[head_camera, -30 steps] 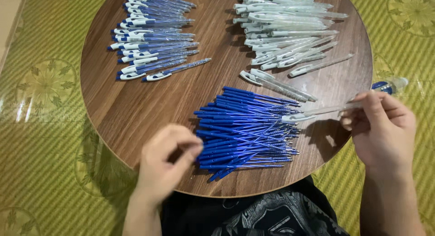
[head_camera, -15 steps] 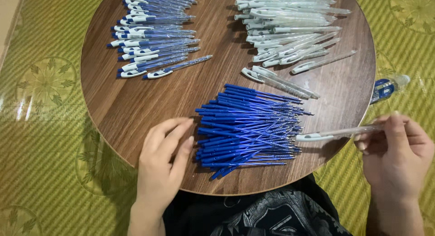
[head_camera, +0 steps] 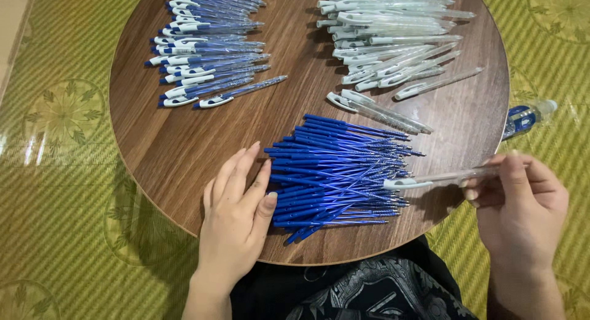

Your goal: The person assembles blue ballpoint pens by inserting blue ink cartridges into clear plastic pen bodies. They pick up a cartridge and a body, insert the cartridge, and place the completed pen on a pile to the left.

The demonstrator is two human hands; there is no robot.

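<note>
A heap of blue pen refills (head_camera: 338,169) lies near the front of the round wooden table (head_camera: 184,142). My left hand (head_camera: 236,215) rests flat on the table with its fingers spread, touching the left ends of the refills. My right hand (head_camera: 522,203) hovers off the table's right edge and pinches a clear pen barrel with a white clip (head_camera: 436,179), held level and pointing left over the heap. A pile of clear barrels (head_camera: 387,37) sits at the back right. Assembled blue-and-white pens (head_camera: 206,43) lie at the back left.
A plastic bottle with a blue label (head_camera: 525,117) lies on the floor just past the table's right edge. A green patterned mat (head_camera: 55,172) covers the floor all round. My lap in dark patterned cloth (head_camera: 369,289) sits under the near edge.
My left hand opened from a loose fist and slid right to the refill heap. My right hand drew the clear barrel down and toward me.
</note>
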